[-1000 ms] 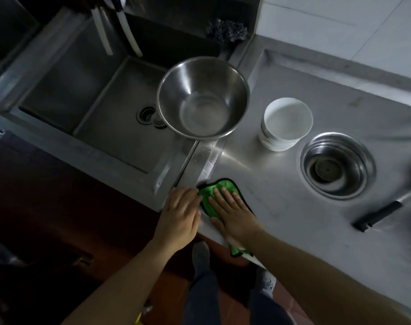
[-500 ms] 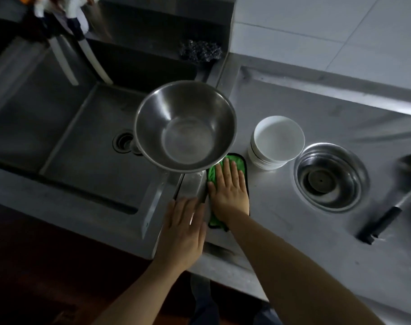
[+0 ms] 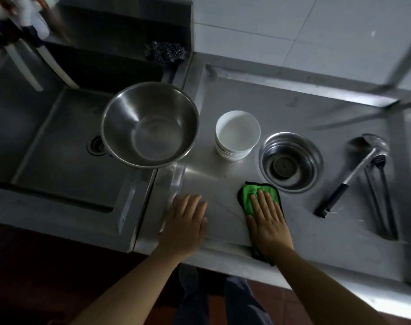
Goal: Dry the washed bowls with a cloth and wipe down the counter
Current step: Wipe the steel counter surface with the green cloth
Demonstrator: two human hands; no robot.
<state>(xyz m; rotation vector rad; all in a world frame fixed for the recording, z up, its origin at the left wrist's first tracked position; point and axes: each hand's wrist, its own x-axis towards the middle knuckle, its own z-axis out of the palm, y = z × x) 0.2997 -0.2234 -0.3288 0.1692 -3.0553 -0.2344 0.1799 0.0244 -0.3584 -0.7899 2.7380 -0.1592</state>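
STEP: wiping counter | right hand flat, fingers straight, pressing green cloth lower centre | left hand flat, bracing | white bowls stacked mid-frame — steel bowl left | NEXT: probably sweep toward unwiped steel — skirting bowls.

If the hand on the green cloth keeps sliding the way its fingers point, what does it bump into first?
Probably the round metal drain well. The right hand lies flat on the green cloth, fingers pointing up the counter and a little left, and the cloth's far edge nearly reaches the well's rim. The white bowls sit farther off.
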